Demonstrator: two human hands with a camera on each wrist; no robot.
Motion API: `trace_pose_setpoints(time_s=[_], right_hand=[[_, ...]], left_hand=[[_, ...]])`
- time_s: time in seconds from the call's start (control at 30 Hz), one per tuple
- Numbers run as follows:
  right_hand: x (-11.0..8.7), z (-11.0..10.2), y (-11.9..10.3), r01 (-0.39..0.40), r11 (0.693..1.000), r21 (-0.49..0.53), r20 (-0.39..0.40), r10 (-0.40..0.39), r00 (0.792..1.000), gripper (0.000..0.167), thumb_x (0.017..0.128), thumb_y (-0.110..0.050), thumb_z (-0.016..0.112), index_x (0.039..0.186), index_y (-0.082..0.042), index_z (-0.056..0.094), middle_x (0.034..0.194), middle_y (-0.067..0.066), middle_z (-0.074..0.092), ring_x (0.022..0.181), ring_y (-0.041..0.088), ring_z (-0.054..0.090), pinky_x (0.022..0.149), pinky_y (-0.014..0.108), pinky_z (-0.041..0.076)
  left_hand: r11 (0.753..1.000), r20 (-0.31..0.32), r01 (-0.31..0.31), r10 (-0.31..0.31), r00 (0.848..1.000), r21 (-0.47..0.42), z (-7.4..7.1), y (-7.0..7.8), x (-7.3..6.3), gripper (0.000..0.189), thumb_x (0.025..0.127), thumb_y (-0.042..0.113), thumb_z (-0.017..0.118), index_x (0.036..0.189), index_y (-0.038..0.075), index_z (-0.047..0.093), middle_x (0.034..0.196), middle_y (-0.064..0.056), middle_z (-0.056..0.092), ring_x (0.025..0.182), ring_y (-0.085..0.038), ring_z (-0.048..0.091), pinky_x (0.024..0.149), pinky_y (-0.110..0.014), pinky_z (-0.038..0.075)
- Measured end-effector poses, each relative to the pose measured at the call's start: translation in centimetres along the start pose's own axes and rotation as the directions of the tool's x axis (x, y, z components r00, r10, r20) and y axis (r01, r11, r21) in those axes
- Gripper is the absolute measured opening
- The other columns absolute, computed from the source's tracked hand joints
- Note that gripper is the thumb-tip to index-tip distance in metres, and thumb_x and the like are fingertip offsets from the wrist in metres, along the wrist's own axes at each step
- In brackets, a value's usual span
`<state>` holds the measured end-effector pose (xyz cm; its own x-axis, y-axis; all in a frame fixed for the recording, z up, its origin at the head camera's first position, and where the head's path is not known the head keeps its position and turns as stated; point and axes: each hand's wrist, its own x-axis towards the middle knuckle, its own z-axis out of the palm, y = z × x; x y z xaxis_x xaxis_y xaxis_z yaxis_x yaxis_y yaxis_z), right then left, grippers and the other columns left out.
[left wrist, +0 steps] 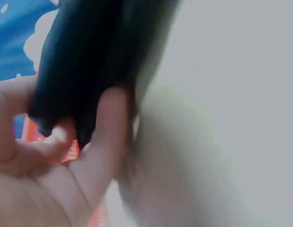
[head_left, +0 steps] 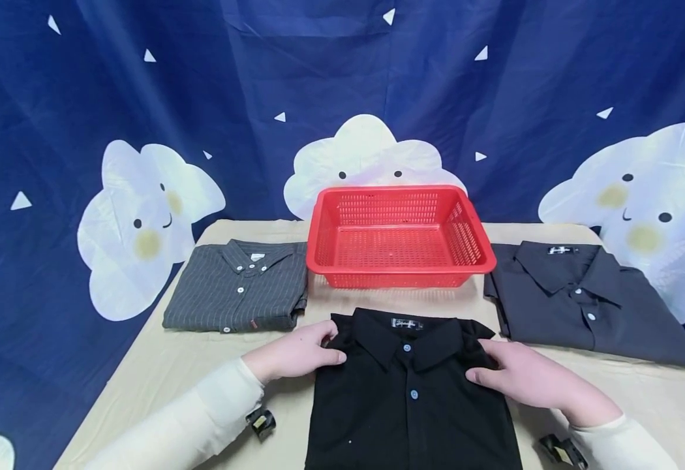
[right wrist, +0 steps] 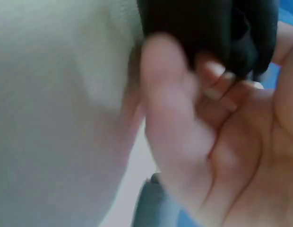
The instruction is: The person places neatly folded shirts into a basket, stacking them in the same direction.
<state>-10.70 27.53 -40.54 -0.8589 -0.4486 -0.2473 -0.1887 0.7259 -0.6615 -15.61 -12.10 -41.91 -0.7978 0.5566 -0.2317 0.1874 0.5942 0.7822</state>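
A black button-up shirt (head_left: 372,405) with a pointed collar and pale buttons lies folded at the front middle of the table, collar toward the back. My left hand (head_left: 301,352) grips its left shoulder edge, thumb on top and fingers tucked underneath. On the opposite shoulder, my right hand (head_left: 524,375) holds the edge in the same manner. In the left wrist view, thumb and fingers pinch a thick dark fold (left wrist: 80,66) of the shirt. The right wrist view shows black cloth (right wrist: 189,28) between thumb and curled fingers.
A red plastic basket (head_left: 401,269) with slotted walls stands behind the shirt. To its left lies a folded dark striped shirt (head_left: 213,300); to its right, a folded dark grey shirt (head_left: 554,320). A blue curtain (head_left: 342,59) with white clouds hangs behind the table.
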Motion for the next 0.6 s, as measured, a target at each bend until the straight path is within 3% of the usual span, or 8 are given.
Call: trace_pose_setpoints(time_s=[0.03,0.07,0.13,0.2,0.27,0.37,0.47,0.6], right_hand=[[-0.1,0.0,0.0,0.011,0.999,0.053,0.012,-0.011,1.0,0.037,0.096,-0.038,0.07,0.124,-0.014,0.063,0.104,0.002,0.065,0.075,0.017,0.066,0.069,0.037,0.057],[-0.3,0.1,0.1,0.016,0.994,0.11,0.029,-0.019,0.999,0.037,0.097,-0.035,0.068,0.125,-0.013,0.061,0.104,0.004,0.065,0.069,0.019,0.067,0.063,0.036,0.057],[-0.4,0.1,0.3,0.003,0.972,0.233,0.071,-0.02,0.997,0.037,0.1,-0.03,0.065,0.127,-0.007,0.057,0.1,0.008,0.063,0.055,0.025,0.064,0.053,0.037,0.055],[-0.6,0.2,0.4,-0.032,0.95,0.309,0.106,-0.002,0.994,0.037,0.101,-0.028,0.063,0.125,-0.001,0.055,0.093,0.011,0.064,0.051,0.029,0.063,0.05,0.039,0.055],[-0.7,0.2,0.6,-0.062,0.939,0.339,0.136,0.016,0.991,0.033,0.102,-0.027,0.062,0.117,0.001,0.057,0.083,0.012,0.065,0.051,0.031,0.064,0.05,0.04,0.056],[-0.8,0.2,0.9,-0.094,0.938,0.333,0.169,0.039,0.985,0.027,0.103,-0.028,0.059,0.105,-0.001,0.06,0.067,0.013,0.064,0.052,0.031,0.064,0.049,0.041,0.056],[-1.0,0.3,0.9,-0.099,0.949,0.298,0.157,0.053,0.986,0.027,0.103,-0.031,0.059,0.108,-0.005,0.063,0.07,0.01,0.065,0.052,0.029,0.063,0.049,0.04,0.055],[-1.4,0.4,0.2,-0.057,0.962,0.266,0.084,0.036,0.996,0.038,0.103,-0.032,0.06,0.129,-0.006,0.054,0.096,0.009,0.065,0.07,0.021,0.066,0.055,0.036,0.055]], left_hand=[[0.985,0.021,0.024,-0.021,1.0,-0.171,0.1,-0.3,-0.2,0.025,0.092,0.021,0.07,0.097,0.006,0.05,0.083,-0.005,0.057,0.076,-0.015,0.061,0.065,-0.031,0.052],[0.941,0.044,0.058,-0.047,0.998,-0.334,0.1,-0.6,-0.3,0.027,0.093,0.019,0.069,0.104,0.005,0.049,0.088,-0.006,0.06,0.079,-0.015,0.064,0.067,-0.032,0.054],[0.796,0.081,0.123,-0.093,0.992,-0.592,0.4,-1.3,-0.6,0.037,0.095,0.014,0.067,0.119,0.001,0.042,0.099,-0.01,0.065,0.084,-0.02,0.069,0.069,-0.037,0.059],[0.656,0.108,0.154,-0.111,0.988,-0.739,0.6,-1.9,-0.9,0.044,0.097,0.012,0.064,0.129,0.0,0.036,0.107,-0.014,0.069,0.09,-0.023,0.071,0.075,-0.042,0.06],[0.581,0.131,0.168,-0.106,0.986,-0.796,0.6,-2.3,-1.2,0.044,0.099,0.013,0.062,0.132,-0.001,0.038,0.107,-0.014,0.071,0.092,-0.022,0.071,0.078,-0.043,0.06],[0.554,0.209,0.203,-0.053,0.976,-0.808,0.6,-2.6,-1.4,0.036,0.102,0.018,0.058,0.13,-0.002,0.05,0.109,-0.013,0.072,0.095,-0.022,0.071,0.082,-0.044,0.059],[0.587,0.297,0.23,0.018,0.955,-0.776,0.4,-2.7,-1.6,0.035,0.103,0.022,0.056,0.129,0.0,0.057,0.112,-0.012,0.072,0.1,-0.023,0.07,0.086,-0.044,0.058],[0.617,0.331,0.197,0.11,0.937,-0.762,0.2,-2.5,-1.7,0.038,0.102,0.02,0.057,0.135,0.002,0.051,0.117,-0.01,0.07,0.106,-0.022,0.067,0.091,-0.044,0.055]])
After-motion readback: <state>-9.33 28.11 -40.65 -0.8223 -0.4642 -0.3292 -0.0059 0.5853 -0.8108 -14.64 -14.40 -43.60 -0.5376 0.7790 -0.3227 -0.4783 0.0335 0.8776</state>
